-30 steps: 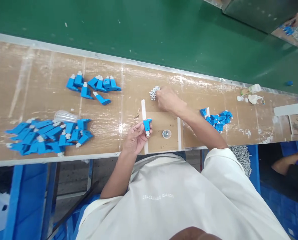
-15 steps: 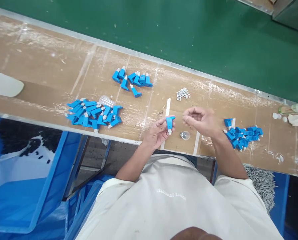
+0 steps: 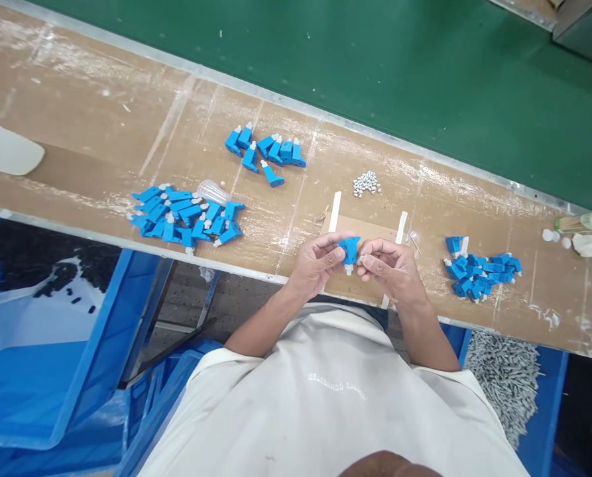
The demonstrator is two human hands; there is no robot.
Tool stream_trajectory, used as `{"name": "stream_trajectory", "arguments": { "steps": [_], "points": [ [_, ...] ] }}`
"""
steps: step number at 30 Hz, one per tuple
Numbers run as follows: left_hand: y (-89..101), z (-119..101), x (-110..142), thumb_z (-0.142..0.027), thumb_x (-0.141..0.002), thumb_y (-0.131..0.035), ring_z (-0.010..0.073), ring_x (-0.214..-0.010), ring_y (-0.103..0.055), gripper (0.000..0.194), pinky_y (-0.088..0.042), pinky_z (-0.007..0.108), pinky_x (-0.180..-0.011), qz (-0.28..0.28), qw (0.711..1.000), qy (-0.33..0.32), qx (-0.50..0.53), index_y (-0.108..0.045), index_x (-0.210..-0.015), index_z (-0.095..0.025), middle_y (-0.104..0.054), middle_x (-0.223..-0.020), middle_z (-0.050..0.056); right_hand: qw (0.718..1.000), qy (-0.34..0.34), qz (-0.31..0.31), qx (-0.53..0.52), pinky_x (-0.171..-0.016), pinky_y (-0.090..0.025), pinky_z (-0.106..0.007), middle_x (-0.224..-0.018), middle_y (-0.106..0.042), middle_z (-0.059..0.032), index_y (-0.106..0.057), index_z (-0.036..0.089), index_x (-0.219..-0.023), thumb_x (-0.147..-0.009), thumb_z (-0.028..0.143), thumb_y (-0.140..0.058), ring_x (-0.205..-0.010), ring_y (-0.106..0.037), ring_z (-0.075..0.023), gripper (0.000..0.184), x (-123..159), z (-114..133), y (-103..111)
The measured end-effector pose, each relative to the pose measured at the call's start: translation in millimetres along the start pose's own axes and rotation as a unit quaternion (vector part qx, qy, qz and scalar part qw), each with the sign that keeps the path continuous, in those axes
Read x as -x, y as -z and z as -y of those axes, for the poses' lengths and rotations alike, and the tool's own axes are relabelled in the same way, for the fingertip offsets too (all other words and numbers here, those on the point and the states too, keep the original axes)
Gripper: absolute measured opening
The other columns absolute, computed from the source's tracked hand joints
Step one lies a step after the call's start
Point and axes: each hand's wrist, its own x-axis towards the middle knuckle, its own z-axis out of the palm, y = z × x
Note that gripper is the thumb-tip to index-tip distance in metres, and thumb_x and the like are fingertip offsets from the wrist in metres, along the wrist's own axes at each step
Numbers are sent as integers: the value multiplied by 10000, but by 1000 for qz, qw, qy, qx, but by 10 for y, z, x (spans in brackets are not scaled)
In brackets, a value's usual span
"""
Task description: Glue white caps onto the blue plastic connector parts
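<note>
My left hand (image 3: pixel 318 260) pinches a small blue plastic part (image 3: pixel 349 251) with a white tip pointing toward me. My right hand (image 3: pixel 391 267) is closed beside it, fingertips pressed against the part's right side, pinching something too small to name. Both hands hover over a taped cardboard patch (image 3: pixel 370 228) near the bench's front edge. A little cluster of tiny grey pieces (image 3: pixel 365 183) lies beyond the hands on the wooden bench (image 3: pixel 101 132).
A big pile of blue parts (image 3: pixel 186 216) with a clear plastic cup (image 3: pixel 212 192) lies to the left. A smaller group of blue parts (image 3: pixel 266 154) sits farther back, another heap of blue parts (image 3: pixel 482 268) to the right. A green belt (image 3: pixel 375 59) runs behind. Blue bins (image 3: pixel 52 344) stand below.
My right hand drew back from the grey pieces and came in against the blue part held by my left hand. The view shifted, and the small round dish is now hidden under my hands.
</note>
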Motion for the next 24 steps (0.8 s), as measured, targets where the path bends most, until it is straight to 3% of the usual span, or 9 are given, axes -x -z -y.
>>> {"name": "stream_trajectory", "arguments": {
  "steps": [10, 18, 24],
  "points": [
    [24, 32, -9, -489, -605, -986, 107, -587, -641, 499, -527, 207, -519, -2, 998, -33, -51, -836, -959, -172, -753, -749, 26, 999, 27, -35, 9, -490, -569, -216, -706, -714, -12, -753, 189, -781, -679, 494, -949, -565, -631, -111, 376, 56, -43, -48],
    [72, 87, -20, -476, -688, -952, 117, -588, -675, 471, -561, 233, -564, -3, 983, -128, -128, -826, -1041, -191, -740, -737, 10, 989, 84, -69, 104, -545, -577, -254, -735, -714, -17, -740, 193, -790, -759, 521, -890, -605, -646, -126, 362, 109, -21, -77],
    [112, 106, -4, -404, -666, -977, 168, -799, -740, 435, -613, 254, -682, -23, 961, -197, -194, -842, -1038, -224, -798, -910, 56, 975, 104, -85, 176, -560, -556, -255, -748, -706, -18, -733, 186, -781, -792, 538, -862, -600, -635, -117, 375, 130, -19, -66]
  ]
}}
